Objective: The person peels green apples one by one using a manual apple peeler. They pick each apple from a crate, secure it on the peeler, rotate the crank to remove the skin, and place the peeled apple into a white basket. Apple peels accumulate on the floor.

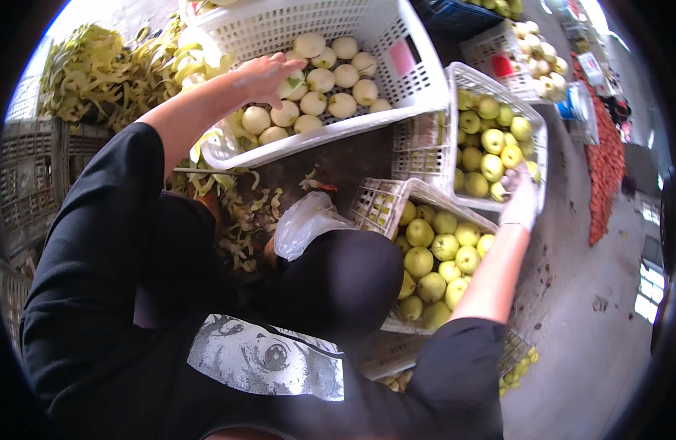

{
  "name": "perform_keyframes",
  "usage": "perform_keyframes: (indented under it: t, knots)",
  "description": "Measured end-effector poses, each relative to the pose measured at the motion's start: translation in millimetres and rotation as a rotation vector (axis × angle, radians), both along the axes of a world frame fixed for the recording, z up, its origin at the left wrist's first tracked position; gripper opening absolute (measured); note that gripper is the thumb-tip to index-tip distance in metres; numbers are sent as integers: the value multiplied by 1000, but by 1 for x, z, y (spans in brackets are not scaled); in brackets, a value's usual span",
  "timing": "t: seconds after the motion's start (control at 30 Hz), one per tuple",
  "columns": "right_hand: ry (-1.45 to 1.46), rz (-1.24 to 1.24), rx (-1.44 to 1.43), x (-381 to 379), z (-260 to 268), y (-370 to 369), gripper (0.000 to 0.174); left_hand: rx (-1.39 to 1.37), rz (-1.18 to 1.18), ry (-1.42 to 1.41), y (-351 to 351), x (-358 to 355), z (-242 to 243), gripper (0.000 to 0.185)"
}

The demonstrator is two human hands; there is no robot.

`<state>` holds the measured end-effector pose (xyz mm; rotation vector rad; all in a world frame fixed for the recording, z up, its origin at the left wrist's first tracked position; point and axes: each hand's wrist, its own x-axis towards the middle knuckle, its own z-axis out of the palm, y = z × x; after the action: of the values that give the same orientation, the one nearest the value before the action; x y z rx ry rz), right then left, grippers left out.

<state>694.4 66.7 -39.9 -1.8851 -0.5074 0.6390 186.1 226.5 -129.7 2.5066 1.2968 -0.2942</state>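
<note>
Over a large white plastic crate [321, 137] of peeled pears [342, 105], my bare left hand [267, 78] is spread, thumb and fingers apart. Close beside its fingers is a pale pear [292, 85] with a green patch. On the other side, my right hand [518, 187], in a pale glove, reaches into a white crate [542, 165] of unpeeled yellow-green pears [492, 141]. Its fingers rest at pears near the crate's right end; whether they grip one is hidden. Nearer my knee, another crate [379, 202] holds more unpeeled pears [419, 261].
Peelings [90, 77] are heaped at upper left above stacked crates [27, 181]. Loose peel strips [242, 242] lie on the floor near my feet. A clear plastic bag [308, 223] covers part of my knee. Further crates, one with peeled pears [547, 55], stand at upper right.
</note>
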Motion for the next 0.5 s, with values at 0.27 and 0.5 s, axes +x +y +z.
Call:
perform_keyframes:
  t: [0.27,0.5]
  knots:
    - [-158,11,-381,232,-108,117,47,-149,287,-633,-60,-111,101,57]
    - [-17,34,-680,274,-142,132,62,-51,985,-538,-162,-190,145,40]
